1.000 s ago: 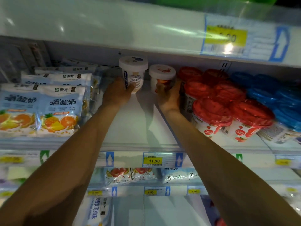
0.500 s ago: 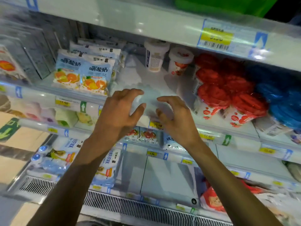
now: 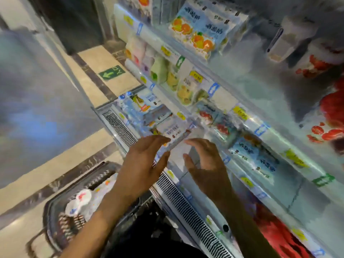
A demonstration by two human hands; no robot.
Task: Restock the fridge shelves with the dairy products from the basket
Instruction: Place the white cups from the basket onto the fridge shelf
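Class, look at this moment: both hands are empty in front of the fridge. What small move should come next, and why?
Probably lower the left hand toward the basket to pick up a white-lidded cup. Both hands, including the right hand, are open and hold nothing, while cups remain in the basket on the floor below the left arm.

beige tiled floor (image 3: 89,58) with dark stripes, a green arrow sign (image 3: 111,73) on it, blurred grey surface at left.

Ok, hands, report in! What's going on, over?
Left hand and right hand both open, empty, in front of the fridge. Basket on floor at left, white-lidded cups inside. Path clear.
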